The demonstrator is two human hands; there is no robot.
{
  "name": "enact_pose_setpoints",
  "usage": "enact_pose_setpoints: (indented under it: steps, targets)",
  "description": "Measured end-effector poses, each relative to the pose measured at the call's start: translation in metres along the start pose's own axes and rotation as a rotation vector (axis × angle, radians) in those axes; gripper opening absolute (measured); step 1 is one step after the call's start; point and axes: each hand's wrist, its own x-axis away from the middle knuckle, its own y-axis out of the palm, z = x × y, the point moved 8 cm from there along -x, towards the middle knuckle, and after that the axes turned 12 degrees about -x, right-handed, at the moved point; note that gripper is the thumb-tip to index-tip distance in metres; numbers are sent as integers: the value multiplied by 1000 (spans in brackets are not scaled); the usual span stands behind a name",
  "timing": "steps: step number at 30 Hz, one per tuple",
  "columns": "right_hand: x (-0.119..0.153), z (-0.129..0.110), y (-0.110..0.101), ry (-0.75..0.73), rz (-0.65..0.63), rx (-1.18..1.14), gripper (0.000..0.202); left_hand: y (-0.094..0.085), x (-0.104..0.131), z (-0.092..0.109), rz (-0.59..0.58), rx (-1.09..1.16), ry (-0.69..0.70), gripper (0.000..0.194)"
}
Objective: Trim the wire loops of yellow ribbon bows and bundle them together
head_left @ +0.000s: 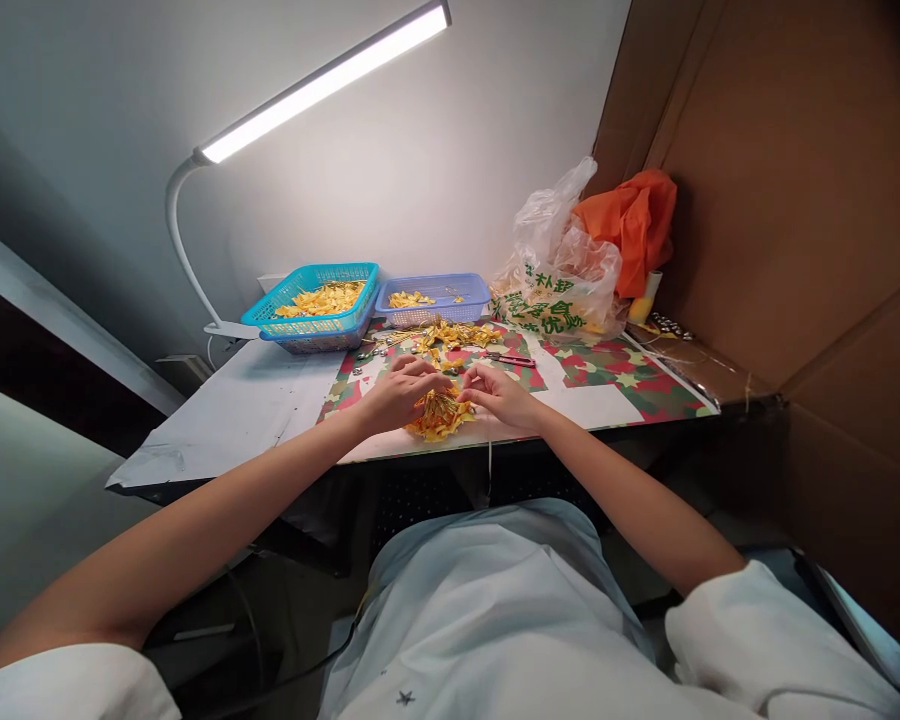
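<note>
At the table's front edge lies a bunch of yellow petal-like pieces on thin stems, stems pointing up and petals fanned toward me. My left hand curls over its left side, fingers bent around the stems. From the right, my right hand meets the bunch with thumb and forefinger pinched together; what they grip is too small to make out. Below that hand a narrow white strip hangs over the edge; whether it runs up to the fingers is unclear. More yellow pieces lie loose just beyond.
Behind stand a turquoise basket and a lilac basket, both with yellow pieces. Pink-handled snips lie on the camouflage-patterned sheet. A plastic bag and orange cloth are at right. A lamp shines overhead.
</note>
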Motion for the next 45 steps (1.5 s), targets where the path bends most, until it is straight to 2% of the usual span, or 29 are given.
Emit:
enact_pose_setpoints:
  steps: [5,12,18,25,32,41,45]
  targets:
    - [-6,-1,0,37,-1,51,9,1,0,0,22,-6,-11,45]
    - [-13,-6,-7,49,156,247,12,-2,1,0,43,-8,-16,44]
    - [-14,-17,-7,48,217,384,12,-1,2,0,62,-12,-22,44]
    - [-17,-35,6,5,82,507,10,2,1,-3,64,-25,-35,41]
    - [-19,-36,13,-13,-84,526,13,0,-1,-2,54,-15,-30,38]
    - [-23,-23,11,-7,-64,505,13,-3,0,-2,43,25,-58,33]
    - [-26,-16,14,19,-94,477,15,-3,1,-6,48,46,-77,29]
